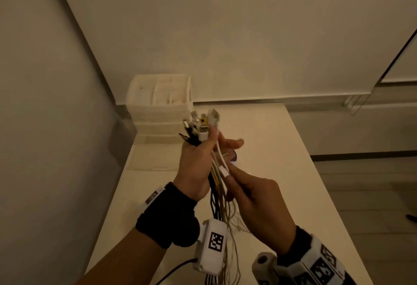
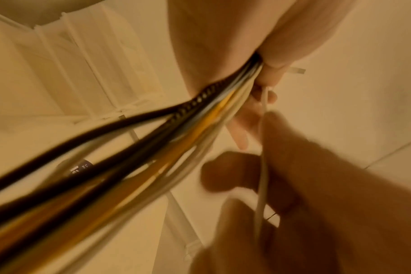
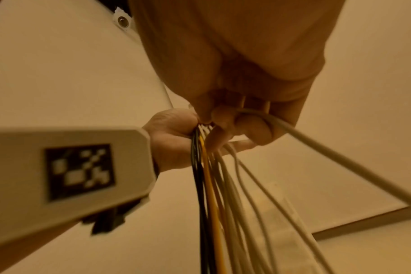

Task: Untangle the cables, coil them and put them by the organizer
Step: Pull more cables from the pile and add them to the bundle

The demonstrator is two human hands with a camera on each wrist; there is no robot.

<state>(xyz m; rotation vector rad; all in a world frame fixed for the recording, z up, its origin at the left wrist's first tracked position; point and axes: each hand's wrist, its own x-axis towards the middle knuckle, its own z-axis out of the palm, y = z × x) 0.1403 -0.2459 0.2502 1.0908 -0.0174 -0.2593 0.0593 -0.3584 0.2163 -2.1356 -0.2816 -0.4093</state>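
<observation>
My left hand point(image 1: 198, 160) is raised above the table and grips a bundle of cables point(image 1: 216, 196), black, yellow and white, with their plugs point(image 1: 200, 124) sticking up above the fist. The strands hang down past my wrists. My right hand point(image 1: 252, 196) is just right of the bundle and pinches one white cable point(image 1: 222, 165) near its plug end. In the left wrist view the bundle of cables point(image 2: 153, 148) runs out of my palm and the white cable point(image 2: 262, 166) stretches across my right hand point(image 2: 305, 194). The right wrist view shows the bundle of cables point(image 3: 214, 204) dropping from my left hand point(image 3: 174, 137).
A white drawer organizer point(image 1: 160, 106) stands at the far left corner of the white table point(image 1: 293, 171), against the wall. A small dark purple object point(image 1: 233, 157) lies on the table behind my hands. The table's right edge drops to the floor.
</observation>
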